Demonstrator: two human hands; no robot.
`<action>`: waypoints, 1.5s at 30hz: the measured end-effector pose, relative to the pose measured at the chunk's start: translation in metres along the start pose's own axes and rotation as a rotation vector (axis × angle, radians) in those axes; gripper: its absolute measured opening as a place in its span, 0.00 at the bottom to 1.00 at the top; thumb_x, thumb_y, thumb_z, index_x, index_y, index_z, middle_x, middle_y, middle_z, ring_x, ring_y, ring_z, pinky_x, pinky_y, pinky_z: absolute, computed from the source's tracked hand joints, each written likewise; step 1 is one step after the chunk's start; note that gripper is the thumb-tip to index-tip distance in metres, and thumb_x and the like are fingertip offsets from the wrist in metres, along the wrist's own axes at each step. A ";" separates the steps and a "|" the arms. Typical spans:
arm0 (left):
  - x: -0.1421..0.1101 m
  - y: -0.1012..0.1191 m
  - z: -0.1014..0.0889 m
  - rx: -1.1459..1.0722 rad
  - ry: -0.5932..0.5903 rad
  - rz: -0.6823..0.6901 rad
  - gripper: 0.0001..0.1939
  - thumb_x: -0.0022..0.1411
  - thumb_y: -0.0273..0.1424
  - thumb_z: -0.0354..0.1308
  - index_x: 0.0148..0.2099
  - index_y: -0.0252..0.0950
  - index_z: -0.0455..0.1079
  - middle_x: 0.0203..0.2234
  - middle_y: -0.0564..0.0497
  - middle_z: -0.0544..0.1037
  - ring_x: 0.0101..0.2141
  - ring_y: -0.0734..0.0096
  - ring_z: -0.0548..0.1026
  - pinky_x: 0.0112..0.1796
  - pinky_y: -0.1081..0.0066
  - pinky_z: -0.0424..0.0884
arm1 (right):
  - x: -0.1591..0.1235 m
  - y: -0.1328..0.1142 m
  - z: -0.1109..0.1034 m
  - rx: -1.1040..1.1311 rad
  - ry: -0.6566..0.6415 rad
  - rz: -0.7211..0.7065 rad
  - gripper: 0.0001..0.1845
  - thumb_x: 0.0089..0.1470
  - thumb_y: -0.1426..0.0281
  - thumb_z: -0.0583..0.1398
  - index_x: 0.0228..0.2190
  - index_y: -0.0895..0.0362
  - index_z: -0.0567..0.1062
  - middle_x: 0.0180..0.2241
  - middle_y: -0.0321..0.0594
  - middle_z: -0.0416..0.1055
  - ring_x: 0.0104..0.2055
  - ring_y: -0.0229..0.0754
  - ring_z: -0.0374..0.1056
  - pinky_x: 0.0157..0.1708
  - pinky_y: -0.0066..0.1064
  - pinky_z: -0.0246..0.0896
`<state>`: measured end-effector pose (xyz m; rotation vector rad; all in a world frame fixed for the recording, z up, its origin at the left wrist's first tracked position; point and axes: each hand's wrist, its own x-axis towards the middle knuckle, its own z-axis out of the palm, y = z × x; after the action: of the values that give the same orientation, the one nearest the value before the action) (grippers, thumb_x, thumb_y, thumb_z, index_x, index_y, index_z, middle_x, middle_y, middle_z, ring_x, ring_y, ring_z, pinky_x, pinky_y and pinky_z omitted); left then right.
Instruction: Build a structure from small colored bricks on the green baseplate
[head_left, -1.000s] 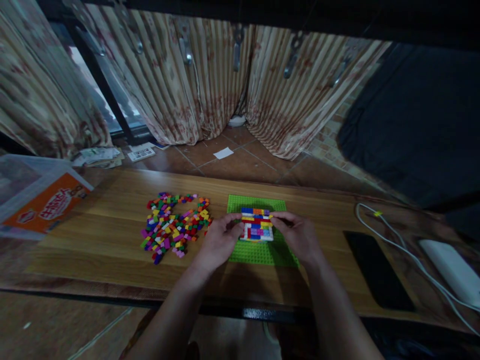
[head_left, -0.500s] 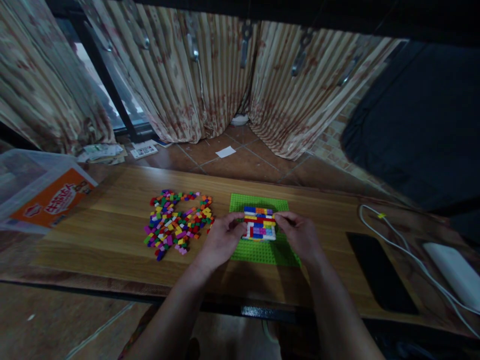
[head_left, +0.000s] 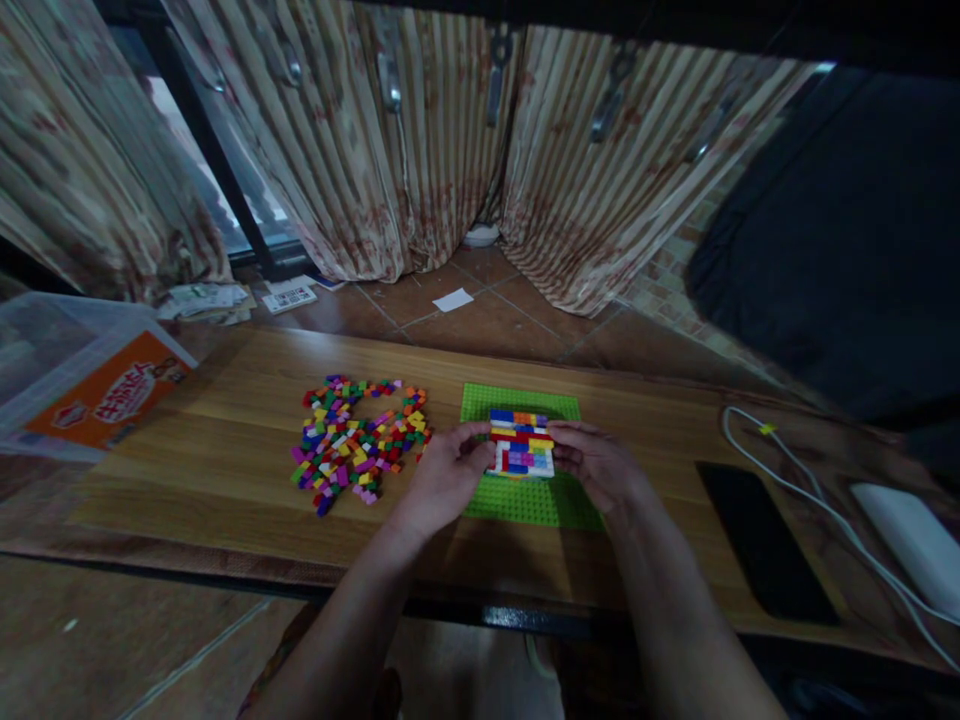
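A multicoloured toy brick build (head_left: 522, 460), with blue, red, yellow, white and purple bricks, is held over the green studded baseplate (head_left: 499, 505). My left hand (head_left: 450, 468) grips its left side, the thumb in front and the fingers towards the far edge. On the opposite side, my right hand (head_left: 600, 462) has its fingers bent against the right edge; its thumb is hard to make out. Left of the baseplate lies a spread of small loose toy bricks (head_left: 364, 440) in many colours.
A clear plastic box (head_left: 45, 340) with an orange label stands at the table's left end. To the right lie a black phone-like slab (head_left: 761, 540), a white cable (head_left: 795, 465) and a white power-bank-like block (head_left: 907, 540). The wooden table (head_left: 225, 480) ends close to my body.
My right hand has shifted its hold on the build's right side: its fingers, formerly pinched at the edge, now extend along it. The left hand keeps its grip. The view has shifted slightly.
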<state>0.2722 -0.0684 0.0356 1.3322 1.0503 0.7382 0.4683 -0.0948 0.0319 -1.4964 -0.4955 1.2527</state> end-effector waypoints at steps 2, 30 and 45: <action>0.001 -0.002 0.000 0.005 0.010 -0.007 0.18 0.57 0.30 0.55 0.50 0.33 0.74 0.27 0.51 0.78 0.27 0.73 0.72 0.30 0.75 0.67 | -0.001 0.000 0.001 0.023 0.003 0.029 0.12 0.31 0.69 0.71 0.24 0.56 0.79 0.19 0.34 0.74 0.20 0.33 0.65 0.20 0.24 0.60; -0.011 0.005 -0.100 0.482 0.135 0.109 0.07 0.52 0.28 0.54 0.28 0.34 0.73 0.22 0.54 0.73 0.25 0.75 0.69 0.28 0.76 0.63 | -0.024 0.007 0.009 -0.583 0.028 -0.765 0.17 0.48 0.59 0.65 0.41 0.51 0.78 0.44 0.41 0.74 0.46 0.48 0.69 0.47 0.43 0.63; -0.021 0.006 -0.086 0.875 0.082 0.147 0.11 0.49 0.22 0.55 0.31 0.39 0.76 0.24 0.52 0.77 0.27 0.70 0.72 0.31 0.73 0.65 | -0.018 0.021 0.013 -0.900 -0.176 -0.877 0.19 0.51 0.59 0.64 0.46 0.46 0.75 0.51 0.40 0.69 0.54 0.51 0.63 0.54 0.49 0.59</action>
<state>0.1864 -0.0519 0.0511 2.1499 1.4281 0.4369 0.4443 -0.1108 0.0226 -1.5490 -1.7735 0.4341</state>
